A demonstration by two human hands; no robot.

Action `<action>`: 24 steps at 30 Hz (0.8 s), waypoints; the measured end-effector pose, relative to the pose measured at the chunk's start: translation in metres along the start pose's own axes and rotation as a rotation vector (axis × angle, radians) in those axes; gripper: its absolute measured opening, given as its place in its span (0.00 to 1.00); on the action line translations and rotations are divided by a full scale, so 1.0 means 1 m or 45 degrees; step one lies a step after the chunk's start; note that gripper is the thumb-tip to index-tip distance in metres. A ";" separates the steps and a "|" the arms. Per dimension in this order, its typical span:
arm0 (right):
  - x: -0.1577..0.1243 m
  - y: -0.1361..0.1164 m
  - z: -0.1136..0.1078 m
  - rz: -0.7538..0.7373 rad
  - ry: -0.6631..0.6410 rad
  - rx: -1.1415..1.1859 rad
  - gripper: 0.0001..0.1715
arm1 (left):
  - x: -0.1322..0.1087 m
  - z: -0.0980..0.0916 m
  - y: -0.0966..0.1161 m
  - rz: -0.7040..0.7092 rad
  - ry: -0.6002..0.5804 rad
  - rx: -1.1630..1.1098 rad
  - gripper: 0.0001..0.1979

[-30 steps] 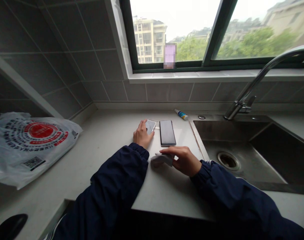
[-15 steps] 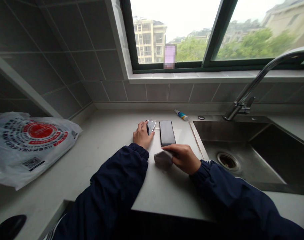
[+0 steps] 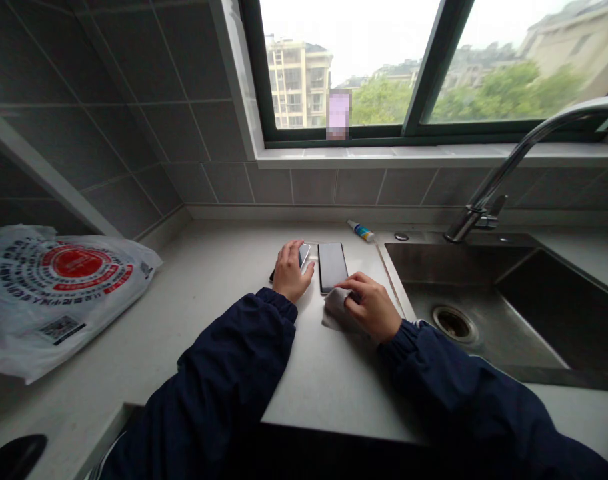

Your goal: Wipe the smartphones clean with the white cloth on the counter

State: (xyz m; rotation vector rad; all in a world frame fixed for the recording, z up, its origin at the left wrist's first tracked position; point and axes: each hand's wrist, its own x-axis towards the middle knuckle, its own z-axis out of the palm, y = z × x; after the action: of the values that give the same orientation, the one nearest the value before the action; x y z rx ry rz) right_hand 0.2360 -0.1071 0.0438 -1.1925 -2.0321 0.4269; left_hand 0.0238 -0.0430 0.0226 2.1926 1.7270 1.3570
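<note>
My left hand [image 3: 293, 272] is curled over a phone-like slab [image 3: 304, 255] with a pale rim on the counter. The hand hides most of the slab, and a dark edge shows at the hand's left side. A dark-framed smartphone [image 3: 333, 267] lies just to the right, its grey face up. A limp grey cloth [image 3: 341, 310] hangs from my right hand [image 3: 373, 305], pinched between the fingers. The fingertips of that hand are at the smartphone's near right corner, and the cloth's top touches or overlaps its near edge.
A small tube [image 3: 361, 231] lies behind the smartphone near the wall. To the right is a steel sink [image 3: 489, 327] with a tall faucet [image 3: 499, 173]. A printed white plastic bag [image 3: 84, 280] rests at the left. The counter's front edge runs below my forearms.
My left hand has shifted slightly right, covering more of the slab, and a dark edge now shows at its left. My right hand has brought the cloth right and upward, against the smartphone's near end.
</note>
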 end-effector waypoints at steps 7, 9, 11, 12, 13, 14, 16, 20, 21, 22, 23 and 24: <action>0.003 0.010 0.001 0.147 0.042 -0.089 0.19 | -0.019 0.009 0.028 0.210 -0.200 -0.365 0.28; 0.004 0.011 0.002 0.200 -0.014 -0.089 0.19 | -0.022 0.011 0.030 0.177 -0.246 -0.383 0.28; 0.005 0.011 0.002 0.281 -0.071 -0.077 0.22 | -0.024 0.012 0.031 0.121 -0.281 -0.401 0.28; 0.006 0.012 0.002 0.325 -0.100 -0.058 0.23 | -0.025 0.012 0.031 0.094 -0.292 -0.417 0.28; 0.007 0.013 0.002 0.366 -0.128 -0.024 0.25 | -0.025 0.013 0.031 0.068 -0.297 -0.444 0.28; 0.008 0.013 0.002 0.400 -0.150 0.027 0.26 | -0.024 0.014 0.031 0.043 -0.299 -0.484 0.28; 0.010 0.015 0.002 0.448 -0.168 0.168 0.26 | -0.023 0.015 0.031 -0.014 -0.301 -0.614 0.28; 0.014 0.017 0.001 0.548 -0.139 0.464 0.27 | -0.018 0.016 0.029 -0.233 -0.309 -0.976 0.27; 0.014 0.017 0.001 0.569 -0.133 0.518 0.26 | -0.016 0.016 0.028 -0.298 -0.295 -1.025 0.26; 0.015 0.017 0.001 0.581 -0.128 0.561 0.26 | -0.015 0.015 0.027 -0.359 -0.275 -1.049 0.25; 0.015 0.017 0.001 0.585 -0.122 0.596 0.25 | -0.014 0.015 0.026 -0.411 -0.256 -1.056 0.24; 0.015 0.017 0.001 0.585 -0.115 0.624 0.24 | -0.014 0.014 0.026 -0.449 -0.243 -1.058 0.24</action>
State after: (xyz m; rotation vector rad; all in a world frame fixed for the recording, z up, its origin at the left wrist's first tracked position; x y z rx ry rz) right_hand 0.2411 -0.0852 0.0396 -1.3264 -1.5732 1.1455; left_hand 0.0527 -0.0570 0.0187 1.4259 1.1032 1.3655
